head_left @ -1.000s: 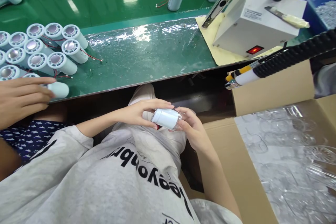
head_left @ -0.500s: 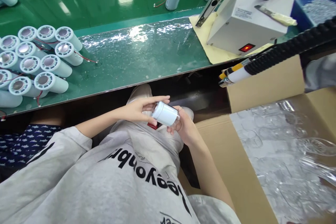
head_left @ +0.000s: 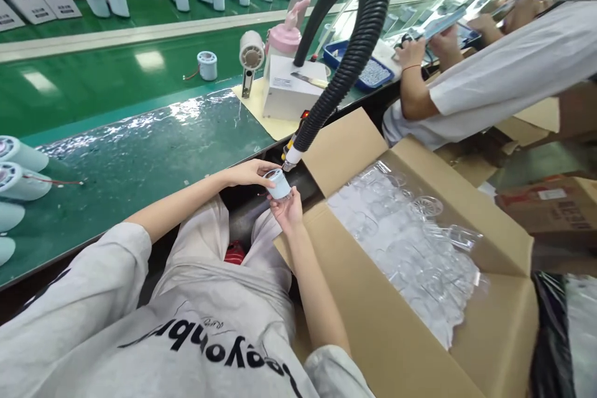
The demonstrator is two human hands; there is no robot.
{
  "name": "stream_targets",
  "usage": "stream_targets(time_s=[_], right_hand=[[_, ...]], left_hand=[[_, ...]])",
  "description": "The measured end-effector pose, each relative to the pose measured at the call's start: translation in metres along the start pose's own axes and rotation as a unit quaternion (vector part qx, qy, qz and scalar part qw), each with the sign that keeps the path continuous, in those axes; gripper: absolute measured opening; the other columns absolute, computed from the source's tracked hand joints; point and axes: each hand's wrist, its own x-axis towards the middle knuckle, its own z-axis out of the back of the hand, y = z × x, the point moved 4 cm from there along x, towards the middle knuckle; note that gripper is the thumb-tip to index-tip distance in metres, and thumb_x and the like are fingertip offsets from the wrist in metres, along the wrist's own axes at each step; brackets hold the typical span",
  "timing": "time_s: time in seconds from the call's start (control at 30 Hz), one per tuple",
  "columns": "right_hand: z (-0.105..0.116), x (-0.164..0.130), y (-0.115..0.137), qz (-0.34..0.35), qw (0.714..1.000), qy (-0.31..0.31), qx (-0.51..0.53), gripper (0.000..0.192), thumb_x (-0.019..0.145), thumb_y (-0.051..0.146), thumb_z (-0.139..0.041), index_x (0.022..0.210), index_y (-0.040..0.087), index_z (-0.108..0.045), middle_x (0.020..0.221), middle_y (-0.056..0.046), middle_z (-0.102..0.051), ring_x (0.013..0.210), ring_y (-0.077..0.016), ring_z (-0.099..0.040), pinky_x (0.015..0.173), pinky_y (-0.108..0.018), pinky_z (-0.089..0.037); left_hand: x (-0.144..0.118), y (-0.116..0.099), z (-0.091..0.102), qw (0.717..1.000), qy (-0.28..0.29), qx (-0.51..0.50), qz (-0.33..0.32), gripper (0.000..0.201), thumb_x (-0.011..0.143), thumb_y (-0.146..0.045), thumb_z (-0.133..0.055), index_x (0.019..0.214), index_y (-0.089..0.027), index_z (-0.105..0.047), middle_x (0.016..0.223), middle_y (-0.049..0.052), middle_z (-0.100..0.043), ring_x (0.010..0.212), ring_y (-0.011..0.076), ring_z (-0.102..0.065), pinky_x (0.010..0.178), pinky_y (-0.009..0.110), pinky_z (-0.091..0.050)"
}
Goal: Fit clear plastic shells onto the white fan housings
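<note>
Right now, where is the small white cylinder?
The small white cylinder sits near the middle of the head view, held between the left hand and right hand, just below the hose nozzle.

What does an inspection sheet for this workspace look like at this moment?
Surface: green bench, glossy film.
Job's things: pale blue cylinder held up beneath the black hose's nozzle.
Clutter: more cylinders at left edge; white box unit; carton of clear plastic parts.
Grips: left hand and right hand both on the cylinder.
Cables: red wire from a cylinder.
Surroundings: a person in a white shirt on the right.
</note>
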Motion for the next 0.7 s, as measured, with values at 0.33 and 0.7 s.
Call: stream_targets(time_s=[0.33, 0.7], right_hand=[[0.003, -0.036, 0.011, -0.051, 0.992, 0.06, -0.103, 0.059, 0.095, 0.072, -0.052, 0.086, 0.015, -0.067, 0.058, -0.006, -0.067, 0.041, -0.0124, -0.057, 0.037, -0.019, -0.045], [-0.013, -0.125, 0.026, 0.302, 0.85, 0.21, -0.378, 0.062, 0.081, 0.059, -0.082, 0.131, 0.031, -0.06, 0.151, -0.012, -0.056, 0.13, -0.0318, -0.063, 0.107, -0.053, -0.055]], left_hand=[[-0.057, -0.01, -0.02, 0.996, 0.003, 0.065, -0.067, 0.074, 0.06, -0.02, -0.094, 0.128, -0.018, -0.065, 0.141, 0.017, -0.061, 0.119, 0.0245, -0.066, 0.101, 0.039, -0.055], [-0.15, -0.027, -0.068, 0.997, -0.066, 0.044, 0.016, 0.073, 0.077, -0.039, -0.086, 0.142, -0.023, -0.058, 0.112, 0.008, -0.072, 0.089, 0.0178, -0.072, 0.076, 0.028, -0.06]])
